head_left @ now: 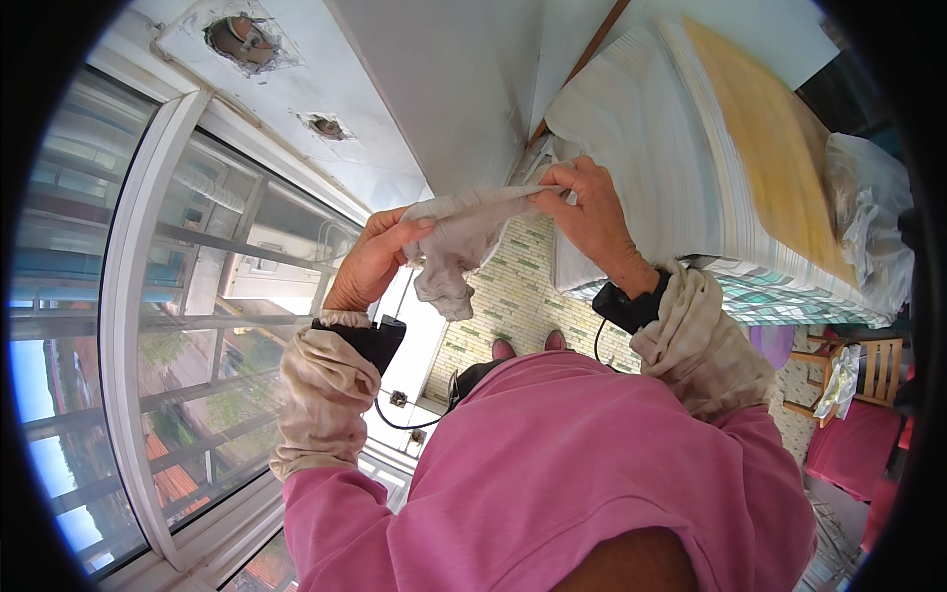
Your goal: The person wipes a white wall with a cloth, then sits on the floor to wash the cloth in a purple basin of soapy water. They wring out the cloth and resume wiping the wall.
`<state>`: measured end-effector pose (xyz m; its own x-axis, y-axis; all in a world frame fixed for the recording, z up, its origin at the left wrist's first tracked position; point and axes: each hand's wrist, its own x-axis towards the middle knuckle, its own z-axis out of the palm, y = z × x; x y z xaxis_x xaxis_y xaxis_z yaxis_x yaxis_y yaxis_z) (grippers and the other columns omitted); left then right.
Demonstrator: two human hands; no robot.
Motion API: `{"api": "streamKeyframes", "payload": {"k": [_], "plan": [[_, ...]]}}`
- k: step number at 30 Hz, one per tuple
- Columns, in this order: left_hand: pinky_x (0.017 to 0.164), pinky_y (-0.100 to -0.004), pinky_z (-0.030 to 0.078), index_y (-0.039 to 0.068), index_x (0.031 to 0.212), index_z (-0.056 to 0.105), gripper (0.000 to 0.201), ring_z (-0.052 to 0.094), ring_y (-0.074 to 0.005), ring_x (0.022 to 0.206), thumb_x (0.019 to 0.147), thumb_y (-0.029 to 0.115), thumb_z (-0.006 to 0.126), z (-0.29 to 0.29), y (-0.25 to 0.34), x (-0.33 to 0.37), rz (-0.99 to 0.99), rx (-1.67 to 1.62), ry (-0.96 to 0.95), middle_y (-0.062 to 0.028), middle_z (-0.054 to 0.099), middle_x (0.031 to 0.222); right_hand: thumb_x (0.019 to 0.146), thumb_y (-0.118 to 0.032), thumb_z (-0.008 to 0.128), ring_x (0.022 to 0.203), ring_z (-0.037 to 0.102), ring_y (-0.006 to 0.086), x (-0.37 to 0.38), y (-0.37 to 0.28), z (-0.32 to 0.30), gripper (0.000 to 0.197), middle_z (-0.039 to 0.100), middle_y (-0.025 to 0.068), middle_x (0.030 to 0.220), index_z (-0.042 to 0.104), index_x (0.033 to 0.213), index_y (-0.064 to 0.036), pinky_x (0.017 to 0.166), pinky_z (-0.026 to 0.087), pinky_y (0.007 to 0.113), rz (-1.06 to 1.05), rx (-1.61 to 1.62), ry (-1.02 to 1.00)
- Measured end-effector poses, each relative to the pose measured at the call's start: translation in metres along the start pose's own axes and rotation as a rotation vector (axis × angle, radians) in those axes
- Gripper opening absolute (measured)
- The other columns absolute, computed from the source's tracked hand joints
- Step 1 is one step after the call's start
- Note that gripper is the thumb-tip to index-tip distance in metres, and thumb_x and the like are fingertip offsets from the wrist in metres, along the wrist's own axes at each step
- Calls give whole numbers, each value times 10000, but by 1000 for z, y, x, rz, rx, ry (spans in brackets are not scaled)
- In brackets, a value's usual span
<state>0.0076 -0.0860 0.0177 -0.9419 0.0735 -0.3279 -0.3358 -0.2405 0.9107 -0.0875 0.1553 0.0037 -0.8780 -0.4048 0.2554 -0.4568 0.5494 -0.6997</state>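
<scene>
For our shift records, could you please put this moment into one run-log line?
left hand: grips pale cloth | right hand: pinches its other end | cloth: stretched between hands, part hanging | nearby: window, left

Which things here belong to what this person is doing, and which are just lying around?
In use:
- pale grey cloth, stretched between both hands
- left hand, holding one end
- right hand, pinching the other

Apparently just there, untouched by the hands:
- clear plastic bag
- slatted wooden chair
- large striped block, perhaps a mattress
</scene>
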Motion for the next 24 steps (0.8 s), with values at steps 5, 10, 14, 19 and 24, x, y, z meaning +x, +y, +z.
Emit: {"api": "streamKeyframes", "payload": {"k": [5,10,14,19,24], "plan": [[805,-274,463,-30,1107,571,363,589,-145,905,862,237,554,18,22,-5,128,-141,-100,-82,627,988,744,-220,672,882,484,227,0,4,0,212,542,65,921,661,860,-43,794,393,381,-108,44,46],[914,-311,422,-5,1221,453,447,539,-179,1034,899,301,505,42,49,3,118,-197,-190,-80,543,1143,869,-502,496,1064,505,192,-1,-7,10,541,528,47,1192,492,1206,-78,901,405,369,411,1402,-315],[856,-262,421,11,1140,533,359,526,-106,953,918,291,494,57,54,10,164,-45,-139,-15,573,1018,885,-646,290,1175,461,216,-15,-37,15,731,432,85,1328,311,1371,-101,1014,353,374,628,1866,-567],[729,-223,434,11,1020,601,323,520,-71,795,931,296,479,51,52,4,268,152,31,24,572,835,901,-618,282,1197,439,223,-16,-56,-20,711,453,92,1311,354,1342,-66,1026,331,375,413,1401,-479],[613,-242,453,-3,950,593,346,528,-85,712,922,325,487,47,46,11,186,307,79,-10,570,796,899,-563,374,1107,491,203,-12,-73,-46,632,511,80,1218,421,1270,-53,981,367,348,588,1621,-493]]}}
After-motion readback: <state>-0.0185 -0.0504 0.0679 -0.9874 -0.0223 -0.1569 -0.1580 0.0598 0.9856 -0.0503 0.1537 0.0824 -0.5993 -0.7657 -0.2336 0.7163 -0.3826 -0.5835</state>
